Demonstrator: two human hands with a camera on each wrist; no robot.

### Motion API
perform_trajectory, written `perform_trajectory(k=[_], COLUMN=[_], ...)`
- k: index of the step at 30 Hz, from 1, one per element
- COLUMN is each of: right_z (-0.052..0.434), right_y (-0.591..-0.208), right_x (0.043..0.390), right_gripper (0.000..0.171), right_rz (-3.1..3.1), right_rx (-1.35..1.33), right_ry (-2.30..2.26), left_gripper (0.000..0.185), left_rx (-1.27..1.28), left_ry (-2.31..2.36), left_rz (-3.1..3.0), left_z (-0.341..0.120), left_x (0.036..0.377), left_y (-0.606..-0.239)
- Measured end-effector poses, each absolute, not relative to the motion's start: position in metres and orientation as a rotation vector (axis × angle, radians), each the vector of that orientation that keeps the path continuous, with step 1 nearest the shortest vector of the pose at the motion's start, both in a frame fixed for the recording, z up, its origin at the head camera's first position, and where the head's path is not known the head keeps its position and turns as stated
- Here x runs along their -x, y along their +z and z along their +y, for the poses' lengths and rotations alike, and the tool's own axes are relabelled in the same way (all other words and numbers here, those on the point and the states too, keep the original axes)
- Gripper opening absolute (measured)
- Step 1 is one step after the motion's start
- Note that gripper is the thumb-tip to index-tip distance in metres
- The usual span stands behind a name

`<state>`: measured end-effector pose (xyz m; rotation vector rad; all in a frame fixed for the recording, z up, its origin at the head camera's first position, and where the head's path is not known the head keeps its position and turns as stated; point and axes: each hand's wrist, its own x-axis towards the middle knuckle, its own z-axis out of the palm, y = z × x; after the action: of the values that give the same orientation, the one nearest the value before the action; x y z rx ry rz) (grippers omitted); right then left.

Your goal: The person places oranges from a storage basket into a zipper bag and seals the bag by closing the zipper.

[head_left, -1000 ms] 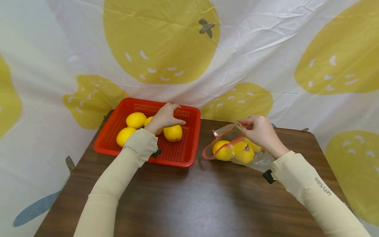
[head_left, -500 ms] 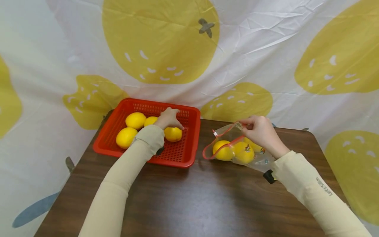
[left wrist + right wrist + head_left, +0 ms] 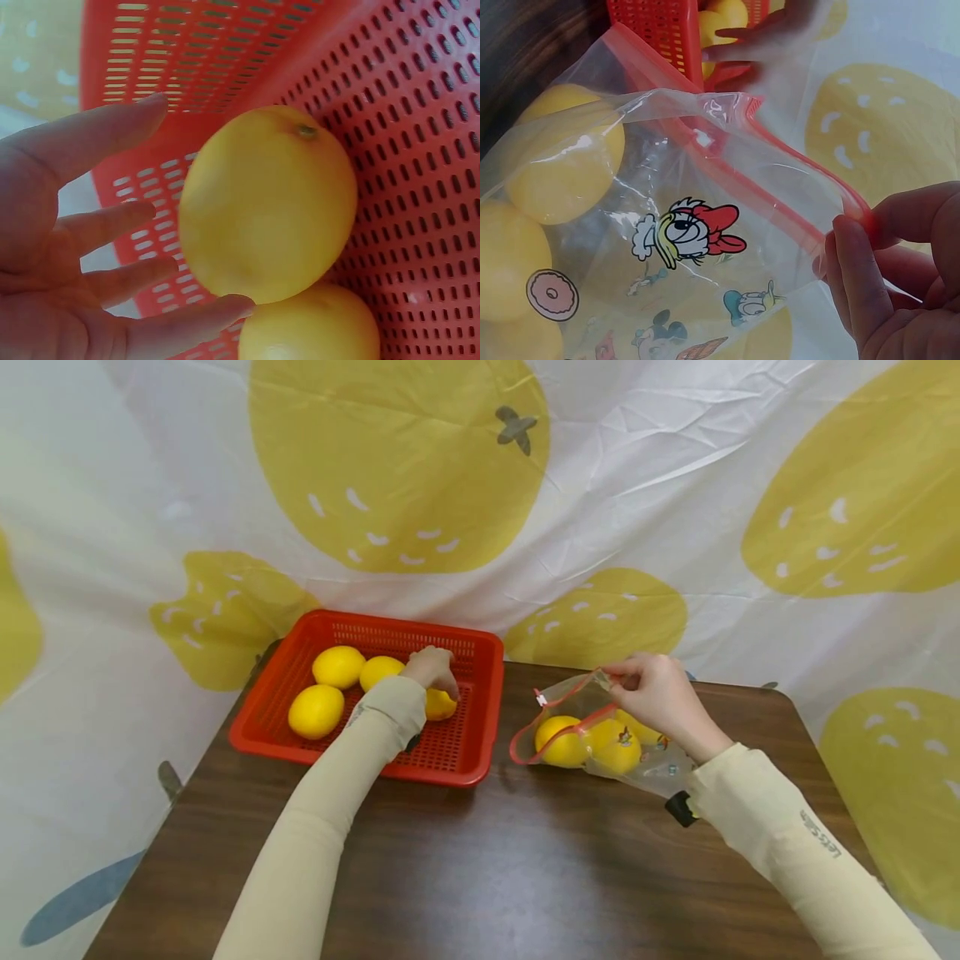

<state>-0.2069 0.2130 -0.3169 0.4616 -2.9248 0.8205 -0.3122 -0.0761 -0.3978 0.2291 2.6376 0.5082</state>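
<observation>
Dark wooden table (image 3: 480, 868) against a fruit-print sheet, left hand (image 3: 432, 667) spread loosely over a lemon (image 3: 268, 202) in the red basket (image 3: 480, 727), right hand (image 3: 656, 692) pinching the lemon-filled zip bag (image 3: 600, 739) open by its rim

Wide bare strip of dark brown wooden table (image 3: 480, 877) at 6 o'clock, free for passing. At 10 o'clock, raised walls of red perforated plastic basket (image 3: 480, 735), crowded inside by round yellow lemons (image 3: 317, 710). Narrow gap of tabletop between basket and clear zip bag with red seal (image 3: 592, 731) at 2 o'clock. Behind, at 12 o'clock, blocked by white cloth backdrop with yellow fruit print (image 3: 525, 568).
</observation>
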Motion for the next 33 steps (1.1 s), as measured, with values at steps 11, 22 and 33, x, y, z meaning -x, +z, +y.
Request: perform_trajectory(k=[11,22,33], right_z=[0.212,0.211,0.21], right_y=[-0.318,-0.319,-0.317], right_x=[0.205,0.204,0.201], right_gripper=[0.028,0.027,0.027], right_rz=[-2.906,-2.903,-2.915], right_rx=[-0.485,-0.476,-0.467], right_ry=[0.813,0.816,0.813], left_gripper=[0.069,0.071,0.066], left_rx=[-0.219,-0.243,-0.265], left_ry=[0.396,0.365,0.303], left_rz=[2.641,2.658,2.687], left_z=[-0.077,-0.078,-0.073], left_x=[0.307,0.308,0.305], left_y=[-0.413,-0.422,-0.422])
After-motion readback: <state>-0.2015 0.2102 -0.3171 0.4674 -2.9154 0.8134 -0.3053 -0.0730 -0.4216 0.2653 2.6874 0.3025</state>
